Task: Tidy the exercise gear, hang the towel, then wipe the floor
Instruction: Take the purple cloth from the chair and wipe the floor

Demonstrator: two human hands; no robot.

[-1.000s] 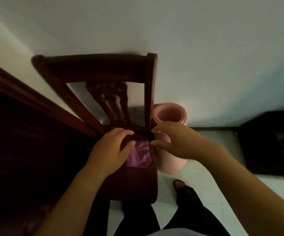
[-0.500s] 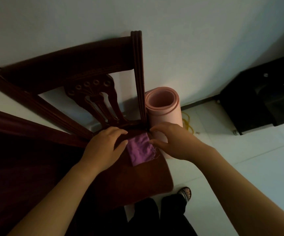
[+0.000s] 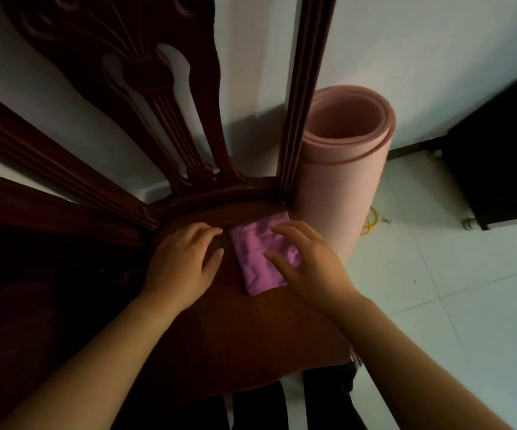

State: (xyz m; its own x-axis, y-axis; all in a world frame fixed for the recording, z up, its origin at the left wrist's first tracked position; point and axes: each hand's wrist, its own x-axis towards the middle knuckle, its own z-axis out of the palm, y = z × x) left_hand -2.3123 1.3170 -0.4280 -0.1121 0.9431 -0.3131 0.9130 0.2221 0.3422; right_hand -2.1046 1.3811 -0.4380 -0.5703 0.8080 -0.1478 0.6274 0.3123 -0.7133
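Note:
A small folded purple towel (image 3: 255, 257) lies on the seat of a dark wooden chair (image 3: 251, 330), near its back right corner. My right hand (image 3: 305, 262) rests on the towel's right part with fingers spread and fairly straight. My left hand (image 3: 184, 260) rests on the seat just left of the towel, fingers loosely bent, holding nothing. A rolled pink exercise mat (image 3: 344, 169) stands upright on the floor, right beside the chair's back post.
The chair's carved backrest (image 3: 158, 97) rises close in front of me against a white wall. A dark wooden frame (image 3: 34, 169) runs along the left. A black cabinet (image 3: 499, 156) stands at the right on the white tiled floor (image 3: 455, 290). A yellow cord (image 3: 370, 221) lies by the mat.
My head has come much closer to the chair seat. My right hand moved from the towel's right edge onto its top. My left hand drew slightly away from the towel.

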